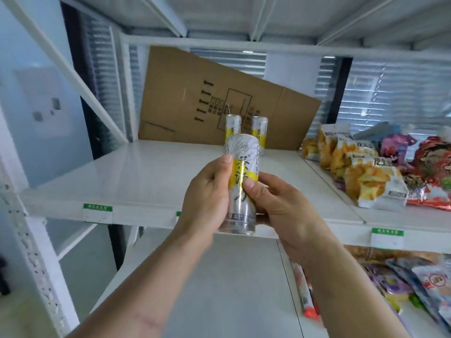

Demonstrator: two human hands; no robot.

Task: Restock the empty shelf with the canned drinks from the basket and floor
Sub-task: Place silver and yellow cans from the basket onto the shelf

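A tall silver can with a yellow band (242,152) is upright in front of the white shelf (122,176), held in both hands. My left hand (207,193) grips its left side, thumb up along the can. My right hand (275,198) grips its right side, thumb across the label. Two matching cans stand at the back of the shelf, one (232,124) on the left and one (260,129) on the right, partly hidden behind the held can. No basket or floor cans are in view.
A flattened cardboard box (195,98) leans against the back of the shelf. Snack bags (366,176) fill the shelf section to the right. More snack packets (415,284) lie on the lower shelf at right. A white slanted brace (73,76) crosses the left side.
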